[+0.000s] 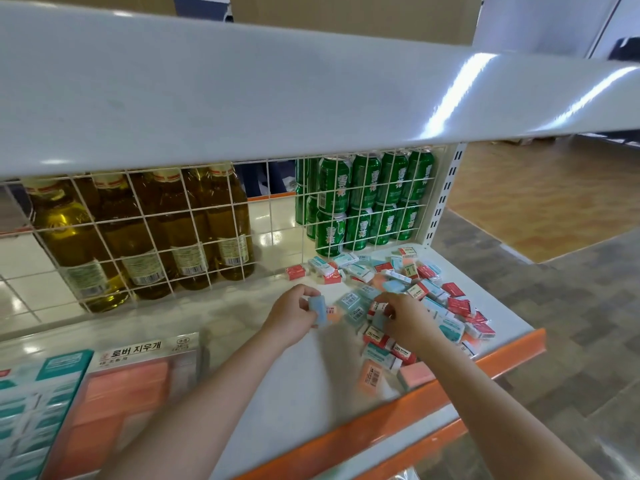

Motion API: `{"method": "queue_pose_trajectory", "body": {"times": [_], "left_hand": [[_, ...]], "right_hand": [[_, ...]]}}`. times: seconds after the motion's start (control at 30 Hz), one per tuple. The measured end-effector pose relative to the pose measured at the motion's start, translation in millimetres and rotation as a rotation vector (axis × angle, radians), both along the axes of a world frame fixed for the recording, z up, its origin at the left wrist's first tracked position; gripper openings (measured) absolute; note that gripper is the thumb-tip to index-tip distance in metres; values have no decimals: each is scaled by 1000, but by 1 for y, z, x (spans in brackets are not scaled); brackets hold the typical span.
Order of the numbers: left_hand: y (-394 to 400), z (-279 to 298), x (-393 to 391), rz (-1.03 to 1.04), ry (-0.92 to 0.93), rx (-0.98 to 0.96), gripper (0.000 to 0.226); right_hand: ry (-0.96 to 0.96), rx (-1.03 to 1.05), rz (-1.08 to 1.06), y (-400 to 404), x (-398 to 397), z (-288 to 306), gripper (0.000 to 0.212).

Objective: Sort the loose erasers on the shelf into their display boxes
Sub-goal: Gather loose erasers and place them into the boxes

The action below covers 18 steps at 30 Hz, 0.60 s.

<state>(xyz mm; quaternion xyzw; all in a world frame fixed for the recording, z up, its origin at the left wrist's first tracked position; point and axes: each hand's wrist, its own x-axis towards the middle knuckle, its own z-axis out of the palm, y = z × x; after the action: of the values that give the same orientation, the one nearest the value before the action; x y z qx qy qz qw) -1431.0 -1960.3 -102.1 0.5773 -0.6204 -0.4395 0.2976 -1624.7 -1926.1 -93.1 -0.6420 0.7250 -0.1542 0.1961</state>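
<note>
Erasers (pixel 412 299) lie scattered on our white shelf (pixel 311 382). Our left hand (pixel 292 318) pinches a blue eraser (pixel 318 309); our right hand (pixel 405 318), fingers curled, grips another eraser (pixel 378 321) in the pile.

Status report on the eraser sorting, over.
Left hand grips a blue eraser. Right hand picking in the loose pile. Boxes unobstructed.

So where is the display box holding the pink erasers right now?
In the head view, the pink eraser box sits at the shelf's lower left, beside the teal eraser box, left of both hands.
</note>
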Motion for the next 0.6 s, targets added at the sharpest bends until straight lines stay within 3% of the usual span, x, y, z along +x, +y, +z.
{"method": "queue_pose_trajectory", "body": {"times": [0.17,0.27,0.43,0.6], "left_hand": [[3,-5,2,34,-45,-67,18],[6,-4,1,77,-26,-103,16],[17,-1,0,107,173,-25,23],[27,3,4,140,317,34,17]], "right_hand": [[58,8,-78,8,-4,1,28],[-2,-1,-78,13,-6,3,32],[-133,-107,-81,17,-3,11,30],[-327,-111,-69,24,6,18,29]]}}
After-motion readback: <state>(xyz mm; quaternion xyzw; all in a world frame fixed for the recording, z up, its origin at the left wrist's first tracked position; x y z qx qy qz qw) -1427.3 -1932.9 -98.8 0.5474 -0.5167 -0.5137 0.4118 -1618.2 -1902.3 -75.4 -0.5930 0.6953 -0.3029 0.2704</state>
